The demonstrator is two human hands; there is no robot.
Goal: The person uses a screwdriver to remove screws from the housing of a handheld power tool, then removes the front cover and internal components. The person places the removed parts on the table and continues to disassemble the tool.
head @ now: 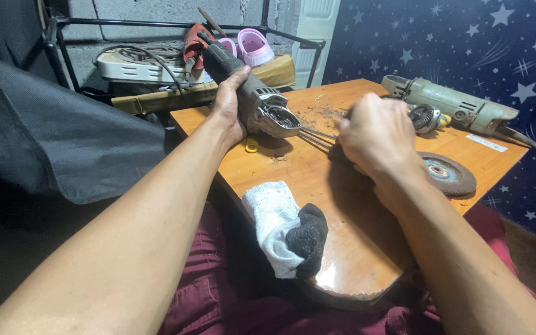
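The left hand (pixel 229 105) is gripping the grey angle grinder (pixel 252 93) with closed fingers, tilting it above the table (pixel 355 248). The right hand (pixel 376 133) is closing its fingers around thin pliers (pixel 317 135), reaching into the grinder's head; steadying the body firmly seems wise.

In front of you, a pale green grinder (pixel 451 105) on the desk (pixel 348 248), a worn flap disc (pixel 446 174), a white and black rag (pixel 283 226), pink sandals (pixel 252 44) behind.

A small white rectangular label (pixel 486 143) lies flat on the wooden table (pixel 355 248).
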